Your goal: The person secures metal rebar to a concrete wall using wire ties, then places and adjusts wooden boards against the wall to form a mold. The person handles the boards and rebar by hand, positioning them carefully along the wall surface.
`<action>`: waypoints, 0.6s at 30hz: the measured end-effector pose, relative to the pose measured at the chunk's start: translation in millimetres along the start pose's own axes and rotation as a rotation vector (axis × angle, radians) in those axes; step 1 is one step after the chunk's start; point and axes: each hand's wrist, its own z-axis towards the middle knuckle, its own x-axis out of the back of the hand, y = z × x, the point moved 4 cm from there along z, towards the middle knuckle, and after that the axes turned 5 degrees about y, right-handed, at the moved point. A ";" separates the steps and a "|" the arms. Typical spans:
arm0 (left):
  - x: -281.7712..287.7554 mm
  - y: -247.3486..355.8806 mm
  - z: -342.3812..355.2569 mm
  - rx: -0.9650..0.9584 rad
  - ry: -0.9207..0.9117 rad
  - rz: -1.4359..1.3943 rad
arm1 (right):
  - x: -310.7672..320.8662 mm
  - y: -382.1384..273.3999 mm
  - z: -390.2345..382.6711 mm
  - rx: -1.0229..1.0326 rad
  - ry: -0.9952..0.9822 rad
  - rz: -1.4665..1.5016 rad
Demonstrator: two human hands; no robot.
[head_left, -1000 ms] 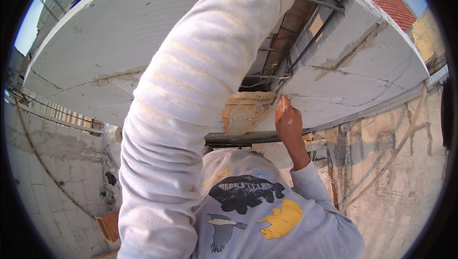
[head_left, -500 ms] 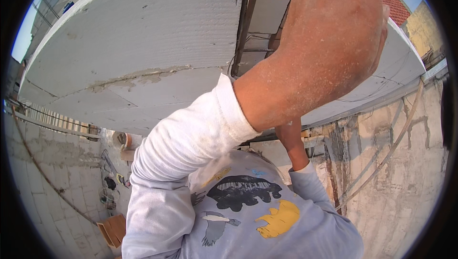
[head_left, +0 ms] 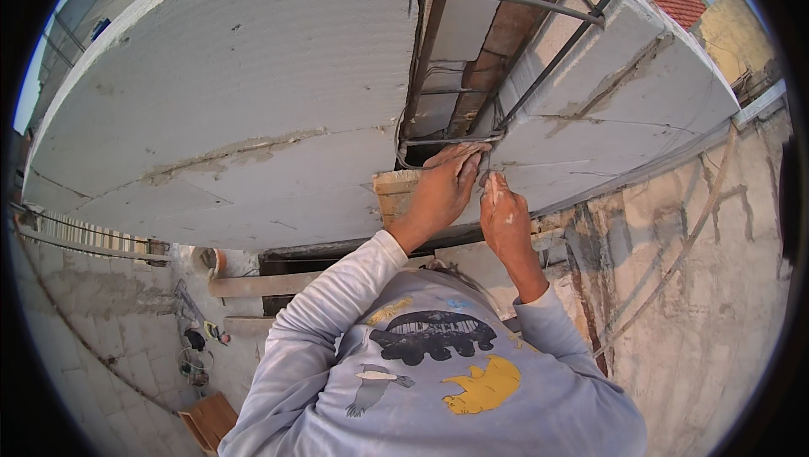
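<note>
Both of my hands are at the lower end of a rebar cage, which stands in the gap between two pale block wall sections. My left hand reaches over the gap's lower edge, just below a steel stirrup. Its fingers are bent and pressed together; what they grip is hidden. Close beside it, to the right, my right hand is closed with its fingertips pinched by the block face. Whatever small thing it holds cannot be made out. Under my left hand a wooden board sits against the gap.
Block wall sections rise left and right of the cage, with smeared mortar joints. Below are a horizontal plank and, at lower left, a brown wooden box-like piece. A long thin pole leans along the rough wall at right.
My left hand has come down from close in front of the view to beside my right hand at the cage's lower end. The cage and my right hand's fingers are now uncovered.
</note>
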 end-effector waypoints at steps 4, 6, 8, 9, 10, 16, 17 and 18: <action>-0.3 -3.6 10.1 0.046 0.093 -0.127 | -2.5 3.8 1.4 0.026 -0.038 -0.017; -0.5 -7.4 15.4 0.090 0.014 -0.161 | -3.6 2.0 2.4 -0.032 -0.091 -0.087; 1.6 -5.8 17.7 0.143 -0.038 -0.174 | -2.8 -0.5 4.0 -0.041 -0.093 -0.118; 2.8 -3.7 17.8 0.174 -0.049 -0.173 | -2.5 -1.5 4.6 -0.046 -0.094 -0.133; 3.8 -3.0 17.6 0.206 -0.059 -0.174 | -2.4 -2.7 4.8 -0.045 -0.104 -0.144; 5.6 -12.8 17.9 0.215 -0.034 -0.192 | -4.3 -9.2 5.9 -0.066 -0.147 -0.215; 9.6 -12.1 14.5 0.178 -0.054 -0.132 | -4.3 -13.3 7.0 -0.081 -0.160 -0.223; 15.6 -11.6 8.2 0.141 -0.075 -0.073 | -3.9 -17.0 9.0 -0.095 -0.174 -0.232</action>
